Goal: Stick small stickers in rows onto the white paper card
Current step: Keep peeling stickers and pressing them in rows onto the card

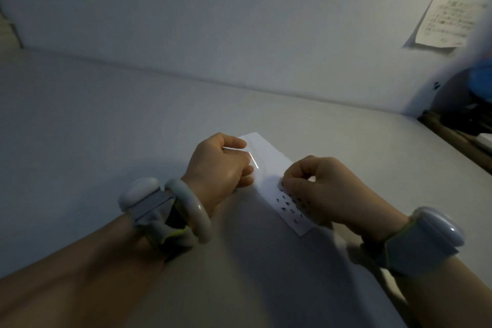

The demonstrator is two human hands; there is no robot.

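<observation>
Head view: dim, looking down at a white table (133, 114).
Card (269, 165): lay flat on the table between both hands.
Stickers (288, 206): small dark rows at the card's near end.
Left hand (221, 168): fingers curled, pinching a shiny strip (254, 161).
Right hand (324, 189): fingers curled, tips pressed on the stickers.

A white paper card (269, 168) lies slanted on a pale table (106, 128), its near end covered with rows of small dark stickers (288, 206). The left hand (221, 168) rests on the card's left edge with fingers curled, pinching a glossy transparent strip (254, 161) that catches the light. The right hand (324, 189) is curled over the card's right side, fingertips (286, 182) pressed down at the top of the sticker rows (whether a sticker sits beneath them cannot be told). Each wrist carries a white strapped device (138, 192), and the left also wears a pale bangle (191, 210). A handwritten note (447, 24) is stuck on the white wall (239, 21) behind.
</observation>
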